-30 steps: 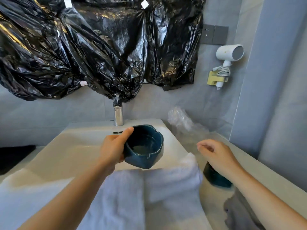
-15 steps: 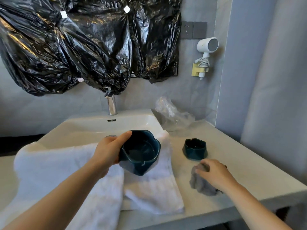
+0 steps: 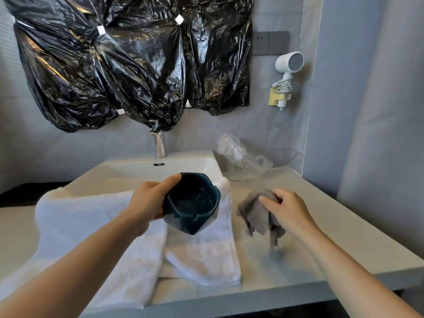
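My left hand (image 3: 146,203) grips a dark teal ceramic ashtray (image 3: 192,203) by its rim, thumb over the edge, and holds it tilted above the white towel (image 3: 91,226). My right hand (image 3: 286,210) pinches a grey cloth (image 3: 257,214) and holds it lifted off the grey counter (image 3: 344,244), its loose end hanging down and blurred. The second teal ashtray seen earlier is hidden, probably behind the cloth and my hand.
A white sink (image 3: 142,171) with a chrome tap (image 3: 160,143) sits behind the towel. Crumpled clear plastic (image 3: 241,154) lies at the back of the counter. Black plastic sheeting (image 3: 128,65) covers the wall; a white hairdryer (image 3: 288,65) hangs at right.
My right hand has closed on the grey cloth and lifted it off the counter toward the ashtray. The left hand keeps holding the ashtray. The camera view has shifted.
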### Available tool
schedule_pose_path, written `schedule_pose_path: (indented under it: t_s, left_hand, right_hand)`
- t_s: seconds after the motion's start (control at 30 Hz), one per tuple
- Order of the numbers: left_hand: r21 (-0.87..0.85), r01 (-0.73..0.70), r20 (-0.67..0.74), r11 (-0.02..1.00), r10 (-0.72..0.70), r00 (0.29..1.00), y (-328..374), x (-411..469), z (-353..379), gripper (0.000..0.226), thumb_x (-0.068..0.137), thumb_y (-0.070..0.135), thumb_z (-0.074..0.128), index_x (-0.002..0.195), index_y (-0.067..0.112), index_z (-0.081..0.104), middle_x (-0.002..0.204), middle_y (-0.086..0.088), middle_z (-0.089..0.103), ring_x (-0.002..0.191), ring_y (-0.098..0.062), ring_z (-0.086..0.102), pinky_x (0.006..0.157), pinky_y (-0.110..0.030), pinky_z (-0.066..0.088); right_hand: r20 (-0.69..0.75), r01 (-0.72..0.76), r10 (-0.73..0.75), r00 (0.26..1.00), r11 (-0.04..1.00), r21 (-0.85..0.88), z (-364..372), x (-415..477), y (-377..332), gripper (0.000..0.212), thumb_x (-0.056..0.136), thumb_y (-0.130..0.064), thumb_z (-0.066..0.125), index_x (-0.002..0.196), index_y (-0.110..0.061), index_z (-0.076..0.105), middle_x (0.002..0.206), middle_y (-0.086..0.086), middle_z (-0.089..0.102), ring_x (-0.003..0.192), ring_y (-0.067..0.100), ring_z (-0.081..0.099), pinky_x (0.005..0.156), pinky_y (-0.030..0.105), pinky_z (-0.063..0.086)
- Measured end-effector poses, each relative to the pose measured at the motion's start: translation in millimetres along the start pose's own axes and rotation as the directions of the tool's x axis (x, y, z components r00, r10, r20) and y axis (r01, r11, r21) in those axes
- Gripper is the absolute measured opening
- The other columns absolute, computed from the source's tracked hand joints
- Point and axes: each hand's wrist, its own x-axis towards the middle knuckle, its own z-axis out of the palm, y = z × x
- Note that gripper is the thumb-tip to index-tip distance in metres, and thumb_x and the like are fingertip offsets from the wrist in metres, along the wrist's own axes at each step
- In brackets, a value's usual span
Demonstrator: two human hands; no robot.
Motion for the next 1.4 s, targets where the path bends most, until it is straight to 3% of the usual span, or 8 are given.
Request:
schedule_pose_path:
  t_s: [0.13,0.37,0.47,0.63,0.77,1.03,1.23,1.4]
  left_hand:
    - [-0.018,-0.005,-0.012,1.000,0.004,1.000,8,22,-6,0.040,0.088,0.046,0.061,0.074,0.009,0.065,0.043,0.007,0.055,0.049,-0.013,0.050,0.052,-0.024,0.044]
    - [-0.076,-0.008,-0.072,0.997,0.003,0.997,18,78,-36,0.041,0.088,0.045,0.061,0.094,0.005,0.071,0.075,-0.009,0.066,0.062,-0.019,0.057,0.059,-0.027,0.048]
    - [-0.111,0.000,-0.097,0.994,-0.011,0.995,15,110,-51,0.042,0.089,0.043,0.062,0.099,0.003,0.071,0.080,-0.011,0.069,0.066,-0.021,0.061,0.059,-0.028,0.049]
    - [-0.138,0.032,-0.118,0.990,-0.048,0.992,-2,160,-64,0.042,0.089,0.043,0.061,0.099,0.003,0.069,0.083,-0.012,0.069,0.070,-0.022,0.062,0.061,-0.027,0.050]
    - [-0.132,0.068,-0.093,0.989,-0.080,0.992,-21,198,-75,0.044,0.089,0.043,0.061,0.101,0.002,0.068,0.092,-0.016,0.071,0.075,-0.026,0.065,0.064,-0.030,0.053]
    - [-0.066,0.102,-0.078,0.993,-0.107,0.991,-47,259,-87,0.037,0.086,0.044,0.065,0.080,0.008,0.065,0.089,-0.016,0.069,0.084,-0.031,0.065,0.067,-0.034,0.056]
    - [-0.048,0.136,-0.016,0.990,-0.137,0.990,-63,274,-82,0.042,0.084,0.050,0.066,0.088,0.008,0.067,0.099,-0.017,0.070,0.097,-0.034,0.066,0.079,-0.041,0.058]
    - [-0.068,0.136,-0.008,0.988,-0.137,0.991,-71,274,-87,0.044,0.085,0.050,0.064,0.093,0.007,0.067,0.101,-0.016,0.070,0.097,-0.032,0.065,0.077,-0.039,0.058]
  right_hand:
    - [-0.039,0.078,-0.074,0.997,0.989,0.129,-2,28,-41,0.043,0.090,-0.036,0.063,0.071,0.000,0.051,0.064,0.014,0.051,0.061,0.026,0.048,0.056,0.033,0.031]
    - [-0.050,0.124,-0.116,0.992,0.959,0.254,22,89,-96,0.046,0.090,-0.035,0.062,0.071,0.004,0.046,0.062,0.009,0.042,0.059,0.019,0.043,0.056,0.032,0.028]
    - [-0.028,0.085,-0.080,0.996,0.960,0.266,45,117,-117,0.040,0.088,-0.034,0.064,0.063,-0.009,0.044,0.058,0.003,0.039,0.057,0.018,0.039,0.054,0.032,0.027]
    - [0.038,-0.083,0.074,0.997,0.923,0.377,99,166,-126,0.072,0.058,-0.057,0.064,0.086,0.010,0.063,0.084,0.025,0.071,0.079,0.042,0.067,0.072,0.052,0.055]
    - [-0.015,-0.127,0.141,0.990,0.926,0.357,139,195,-120,0.050,0.072,-0.049,0.067,0.071,0.001,0.064,0.064,0.018,0.060,0.064,0.035,0.058,0.062,0.038,0.049]
    - [0.346,-0.228,0.178,0.921,0.968,0.109,181,194,-83,0.024,0.091,-0.026,0.065,0.108,-0.009,0.062,0.100,0.000,0.061,0.091,0.017,0.060,0.092,0.038,0.051]
    - [0.438,-0.059,0.280,0.854,0.888,-0.455,185,180,-76,0.031,0.084,-0.037,0.070,0.107,-0.016,0.066,0.100,0.000,0.065,0.081,0.015,0.064,0.074,0.029,0.052]
    - [0.476,-0.221,0.454,0.753,0.857,-0.466,198,174,-81,0.047,0.078,-0.016,0.074,0.120,-0.011,0.053,0.080,0.004,0.061,0.057,0.017,0.061,0.049,0.026,0.054]
